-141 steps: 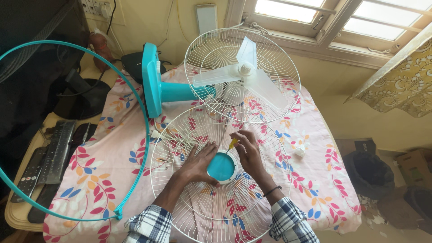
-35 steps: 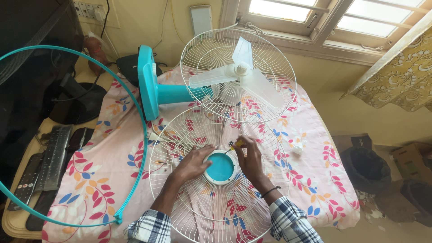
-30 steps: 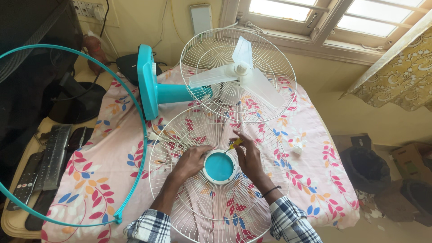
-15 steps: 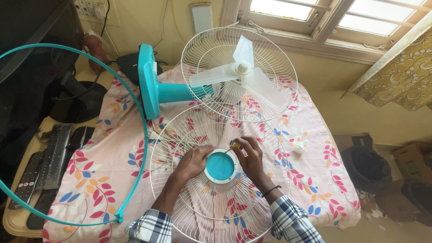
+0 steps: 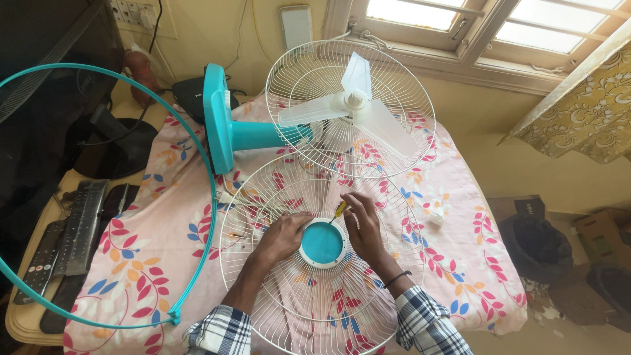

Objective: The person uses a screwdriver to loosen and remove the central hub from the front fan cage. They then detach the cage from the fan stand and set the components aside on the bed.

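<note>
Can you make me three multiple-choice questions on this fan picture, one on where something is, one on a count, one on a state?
1. Where does the left hand rest?
A. on the loose wire grille, beside its teal centre cap
B. on the remote controls
C. on the window sill

2. How many blades does the fan show?
A. two
B. three
C. five

3. What is the state of the right hand?
A. lying flat and empty
B. pinching a small yellow-handled screwdriver at the cap's rim
C. gripping the teal ring

Answers: 1 A, its fingers lie on the wires against the cap. 2 B, three translucent blades spread from the hub. 3 B, the yellow handle sticks out from its fingertips.
</note>
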